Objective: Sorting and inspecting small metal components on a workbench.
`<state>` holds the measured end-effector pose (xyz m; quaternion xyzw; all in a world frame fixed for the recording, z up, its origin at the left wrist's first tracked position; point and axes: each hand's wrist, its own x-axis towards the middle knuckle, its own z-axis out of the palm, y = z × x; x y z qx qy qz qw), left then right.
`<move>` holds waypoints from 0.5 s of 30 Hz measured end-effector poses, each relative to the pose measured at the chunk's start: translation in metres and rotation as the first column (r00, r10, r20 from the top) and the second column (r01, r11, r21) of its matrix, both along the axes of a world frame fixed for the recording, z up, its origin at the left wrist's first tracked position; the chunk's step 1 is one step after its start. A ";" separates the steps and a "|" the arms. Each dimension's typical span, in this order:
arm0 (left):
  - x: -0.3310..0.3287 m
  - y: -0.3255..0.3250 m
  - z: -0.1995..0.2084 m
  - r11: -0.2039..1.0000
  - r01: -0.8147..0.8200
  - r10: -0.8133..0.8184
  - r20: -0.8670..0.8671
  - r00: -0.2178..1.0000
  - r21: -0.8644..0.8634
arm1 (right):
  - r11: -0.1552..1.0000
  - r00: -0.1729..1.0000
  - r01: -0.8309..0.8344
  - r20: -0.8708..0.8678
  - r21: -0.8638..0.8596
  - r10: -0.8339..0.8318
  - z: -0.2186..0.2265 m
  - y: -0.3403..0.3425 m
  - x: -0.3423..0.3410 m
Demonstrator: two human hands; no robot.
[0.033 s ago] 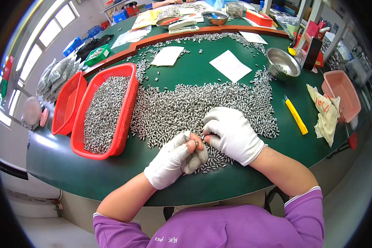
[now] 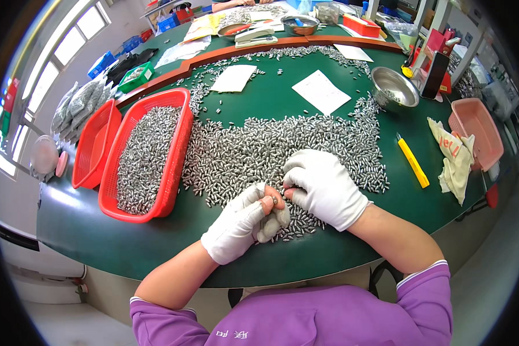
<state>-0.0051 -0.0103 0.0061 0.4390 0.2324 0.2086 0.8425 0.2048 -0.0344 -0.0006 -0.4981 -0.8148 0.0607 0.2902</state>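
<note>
A wide spread of small silver metal pieces (image 2: 242, 150), pointed at the ends, covers the green table (image 2: 155, 248). Over its near edge, my left hand (image 2: 245, 219) in a white glove with bare fingertips pinches one such piece between thumb and forefinger; its other fingers curl in. Close beside it on the right, my right hand (image 2: 326, 187), gloved alike, has its fingers bent and thumb and forefinger together. Whatever lies between those fingertips is hidden. A red plastic basket (image 2: 184, 144) heaped with the same pieces stands left of my hands.
Another red basket (image 2: 87, 167) stands farther left. Right of the pieces lie a yellow-handled tool (image 2: 412, 160), a cloth (image 2: 455, 167) and a pink basket (image 2: 476, 124). A steel bowl (image 2: 406, 95) and white papers (image 2: 322, 92) sit farther back. A person's hands (image 2: 245, 2) show across the table.
</note>
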 end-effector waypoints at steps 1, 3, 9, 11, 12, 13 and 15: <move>0.000 0.000 0.000 1.000 -0.008 0.008 -0.019 1.000 0.003 | 1.000 1.000 0.000 0.000 0.001 0.000 -0.001 0.000 0.000; -0.001 0.000 0.000 1.000 -0.016 0.016 -0.038 0.999 0.008 | 0.999 1.000 0.012 -0.027 0.036 -0.011 -0.005 0.001 -0.001; 0.000 0.000 0.001 0.999 -0.043 0.042 -0.061 0.997 -0.014 | 0.994 0.994 0.055 -0.095 0.095 -0.046 0.004 -0.003 0.001; -0.001 0.000 0.000 0.999 -0.040 0.039 -0.052 0.998 -0.012 | 0.994 0.991 0.060 -0.123 0.089 -0.049 0.009 -0.006 0.001; -0.001 0.000 0.000 0.999 -0.041 0.040 -0.052 0.998 -0.012 | 0.999 0.962 0.043 -0.270 -0.012 -0.045 0.009 -0.008 0.000; -0.001 0.001 0.000 0.999 -0.037 0.036 -0.051 0.998 -0.020 | 0.994 0.910 0.012 -0.410 -0.108 -0.056 0.010 -0.010 0.000; -0.001 0.001 -0.001 0.999 -0.034 0.033 -0.049 0.998 -0.028 | 0.983 0.838 -0.023 -0.540 -0.182 -0.081 0.012 -0.015 -0.004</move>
